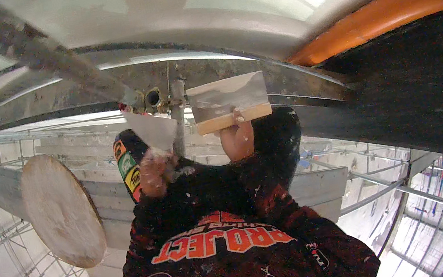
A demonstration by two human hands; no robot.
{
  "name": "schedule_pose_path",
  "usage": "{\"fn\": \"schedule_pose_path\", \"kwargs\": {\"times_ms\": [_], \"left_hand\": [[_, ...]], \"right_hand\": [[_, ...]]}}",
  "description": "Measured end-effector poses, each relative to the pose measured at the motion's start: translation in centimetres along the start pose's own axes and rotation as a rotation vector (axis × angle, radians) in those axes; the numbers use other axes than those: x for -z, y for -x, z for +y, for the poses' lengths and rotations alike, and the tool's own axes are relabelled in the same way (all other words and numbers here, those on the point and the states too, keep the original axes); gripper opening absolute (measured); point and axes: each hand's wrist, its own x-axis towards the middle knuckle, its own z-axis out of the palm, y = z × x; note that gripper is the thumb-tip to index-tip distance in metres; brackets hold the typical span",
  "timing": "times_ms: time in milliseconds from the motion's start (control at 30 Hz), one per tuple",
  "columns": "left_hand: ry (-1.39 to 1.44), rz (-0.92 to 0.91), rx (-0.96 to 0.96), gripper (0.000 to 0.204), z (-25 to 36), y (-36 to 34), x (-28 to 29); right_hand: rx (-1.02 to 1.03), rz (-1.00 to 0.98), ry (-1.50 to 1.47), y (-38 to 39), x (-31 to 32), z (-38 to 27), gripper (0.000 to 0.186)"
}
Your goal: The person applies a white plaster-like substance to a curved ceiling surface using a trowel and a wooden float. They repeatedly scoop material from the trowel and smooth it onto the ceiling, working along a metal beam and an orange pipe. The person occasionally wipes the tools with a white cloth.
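Note:
My left hand is closed on a putty knife, whose pale trapezoid blade points up and a little left; its handle is mostly hidden in my blurred fingers. To its right, my right hand grips a wide filler blade by the wooden strip along its lower edge, with the metal face upward. The two blades are apart, held above my legs in dark trousers, just below a stained metal beam. A short open tube end on the scaffolding sits above the putty knife.
A diagonal pole crosses at upper left. An orange curved edge and a dark panel are at right. A round pale board lies at left on grey planks. Scaffold tubes and white sheeting surround the platform.

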Motion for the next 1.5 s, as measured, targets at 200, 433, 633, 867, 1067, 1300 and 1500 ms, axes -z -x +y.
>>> {"fn": "schedule_pose_path", "kwargs": {"times_ms": [200, 433, 633, 867, 1067, 1300, 1500], "left_hand": [[0.166, -0.257, -0.286, 0.051, -2.4, 3.0, -6.8], [0.024, 0.058, -0.73, 0.036, -0.3, 3.3, -11.0], [0.155, -0.061, -0.727, 0.031, 2.8, 3.5, -13.5], [-0.128, 0.166, -0.687, 0.04, 2.7, 3.9, -13.6], [-0.211, 0.152, -0.961, 0.049, 4.1, 4.2, -13.8], [-0.292, 0.417, -1.108, 0.056, 7.9, 3.3, -10.2], [0.097, 0.352, -0.845, 0.048, 8.5, 3.0, -10.2]], "right_hand": [[0.146, -0.164, 0.474, 5.7, -2.1, -0.9, 0.039], [0.633, -0.217, 1.556, 10.2, -3.1, -2.1, 0.025], [0.526, -0.243, 1.387, 10.8, -2.2, -2.0, 0.024], [0.033, -0.289, 0.767, 13.2, -6.2, -4.5, 0.023], [0.161, -0.34, 0.936, 14.3, -6.3, -5.7, 0.023], [-0.097, -0.581, 0.287, 16.1, -2.5, -11.7, 0.035], [-0.173, -0.375, 0.37, 14.9, -2.3, -13.8, 0.038]]}}
